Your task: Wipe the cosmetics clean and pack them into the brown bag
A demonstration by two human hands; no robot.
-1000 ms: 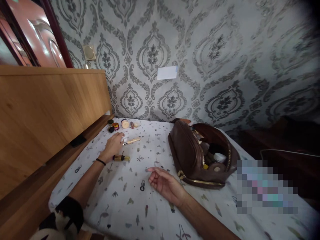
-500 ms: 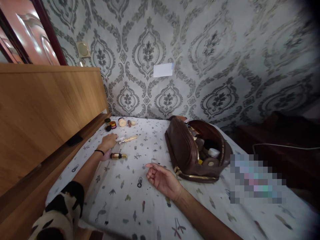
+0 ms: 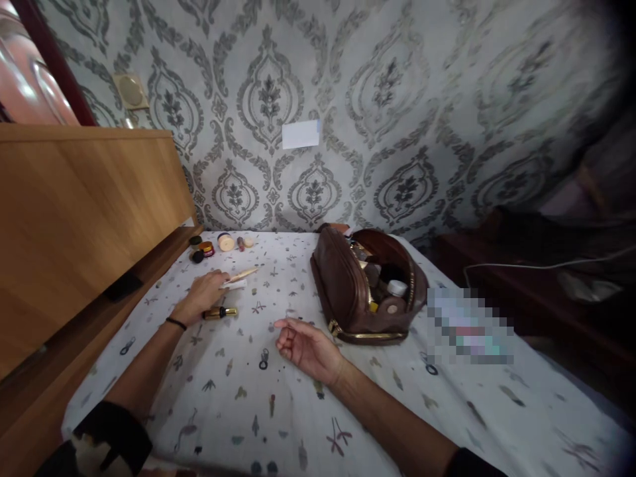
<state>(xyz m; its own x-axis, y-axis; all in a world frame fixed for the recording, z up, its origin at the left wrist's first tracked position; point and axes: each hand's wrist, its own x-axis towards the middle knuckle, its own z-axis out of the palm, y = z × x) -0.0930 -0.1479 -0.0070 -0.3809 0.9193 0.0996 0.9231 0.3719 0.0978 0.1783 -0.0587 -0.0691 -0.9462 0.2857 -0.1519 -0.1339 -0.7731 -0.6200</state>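
Note:
My left hand (image 3: 203, 295), with a black band at the wrist, is at the near end of a pale slim stick (image 3: 244, 273) and a white tube (image 3: 233, 285); its fingertips are too small to show whether they grip either. Just below it lies a dark bottle with a gold cap (image 3: 220, 313). My right hand (image 3: 309, 351) rests palm up over the patterned white cloth (image 3: 278, 424), fingers loosely curled and apart, holding nothing. To its right stands a brown bag (image 3: 342, 285), unzipped, with a white-lidded jar (image 3: 397, 288) and other small items inside.
Small jars (image 3: 207, 249), a round cream-coloured container (image 3: 226, 242) and small bottles (image 3: 241, 244) stand at the back left. A wooden cabinet (image 3: 89, 199) borders the left side. The patterned wall (image 3: 268, 99) rises behind. A blurred-out item (image 3: 470, 328) lies right of the bag.
The view has shifted, so most things appear further left. My left hand has moved over the near ends of the stick and tube, whose positions now look closer together.

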